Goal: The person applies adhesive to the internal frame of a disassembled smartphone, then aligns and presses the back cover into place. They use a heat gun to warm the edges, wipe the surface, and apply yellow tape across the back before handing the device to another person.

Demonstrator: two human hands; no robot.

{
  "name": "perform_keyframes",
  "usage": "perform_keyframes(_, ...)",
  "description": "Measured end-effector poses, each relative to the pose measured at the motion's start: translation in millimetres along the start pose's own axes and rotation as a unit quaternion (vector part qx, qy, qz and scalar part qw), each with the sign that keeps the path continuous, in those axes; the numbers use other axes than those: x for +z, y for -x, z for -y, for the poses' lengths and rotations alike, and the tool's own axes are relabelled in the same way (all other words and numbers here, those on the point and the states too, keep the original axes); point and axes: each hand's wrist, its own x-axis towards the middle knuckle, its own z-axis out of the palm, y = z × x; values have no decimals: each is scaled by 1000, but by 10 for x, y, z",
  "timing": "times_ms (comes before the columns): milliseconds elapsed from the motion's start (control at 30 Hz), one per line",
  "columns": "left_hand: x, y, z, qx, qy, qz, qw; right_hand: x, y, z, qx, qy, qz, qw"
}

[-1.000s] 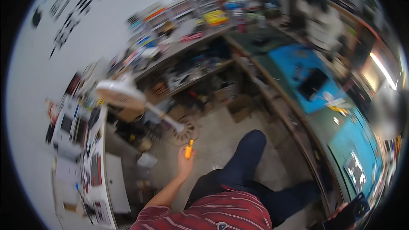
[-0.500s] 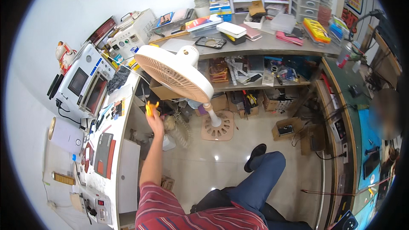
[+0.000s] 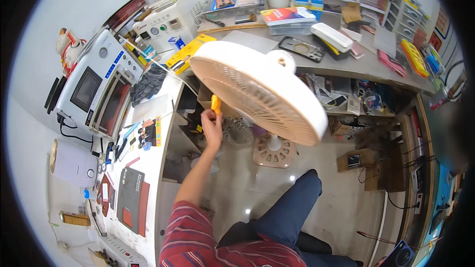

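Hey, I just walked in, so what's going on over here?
Someone in a red striped shirt is holding a small yellow-orange object up in their left hand; what it is exactly is hard to tell. A white standing fan is on the floor, its tilted head just beyond and to the right of that hand. A phone shows at the lower right edge, too cut off to tell how it's held.

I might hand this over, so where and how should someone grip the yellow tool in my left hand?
Probably by its exposed upper part, coming from your left: the yellow tool juts past your left hand, which covers its lower end, and in this view the fan head crowds its right.
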Motion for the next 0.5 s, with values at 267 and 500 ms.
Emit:
perform_keyframes(267, -406, 539, 1914, -11, -268, 79, 960, 720, -442, -331, 45, 13, -9, 999)
perform_keyframes(500, -481, -42, 2972, -192, -412, 250, 855, 780, 422, -1035, 75, 19, -78, 994)
